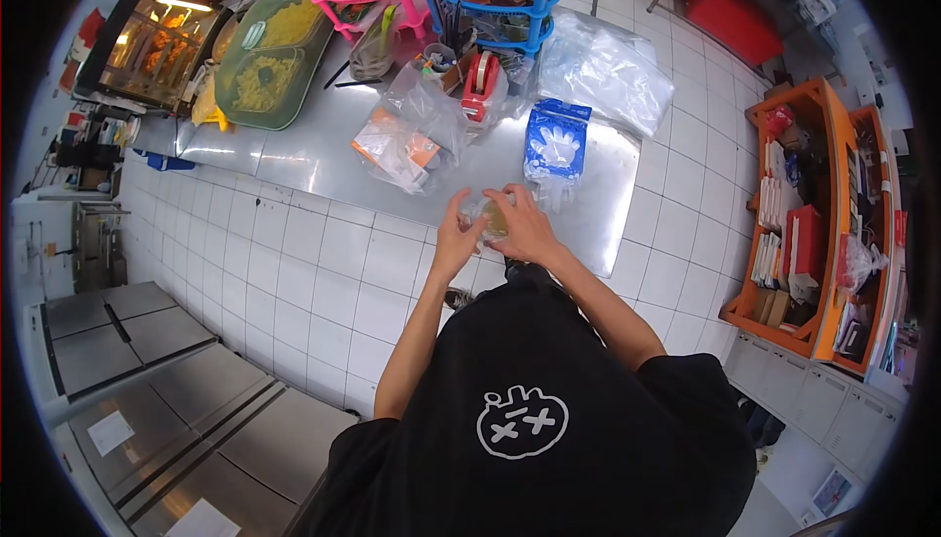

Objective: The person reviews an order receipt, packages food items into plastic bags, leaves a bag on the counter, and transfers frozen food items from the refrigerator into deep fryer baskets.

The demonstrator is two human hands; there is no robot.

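Leaning close to the near edge of a steel bench, we bring both hands together around a small clear package with yellowish contents. Our right hand is clamped on its right side; our left hand curves in from the other, though we cannot tell whether its fingers pinch the film or only touch it. Beyond lie a blue glove pack and an orange-and-white packet in loose plastic. We judge spillage the chief risk: a hard squeeze could split thin film, and a slip this near the edge could send the package to the tiled floor.
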